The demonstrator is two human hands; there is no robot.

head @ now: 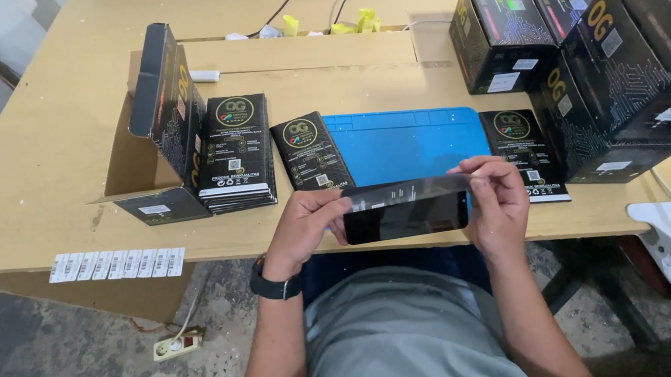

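Both my hands hold a dark, flat rectangular sheet of glass (407, 218) level over the table's front edge. A thin grey film strip (405, 191) lies along its top edge. My left hand (305, 223) pinches the left end; a black watch sits on that wrist. My right hand (496, 197) grips the right end, thumb and fingers on the film. Just beyond lies a blue work mat (407, 140). A black flat packet (311, 150) rests left of the mat, another black packet (524, 146) on its right.
A stack of black packets (233, 150) leans by an open black box (162, 116) at left. Large black boxes (636, 45) pile up at right. A strip of white labels (116, 263) hangs on the table edge. A white clamp (670, 235) grips the right edge. Cables and yellow clips (331, 23) lie behind.
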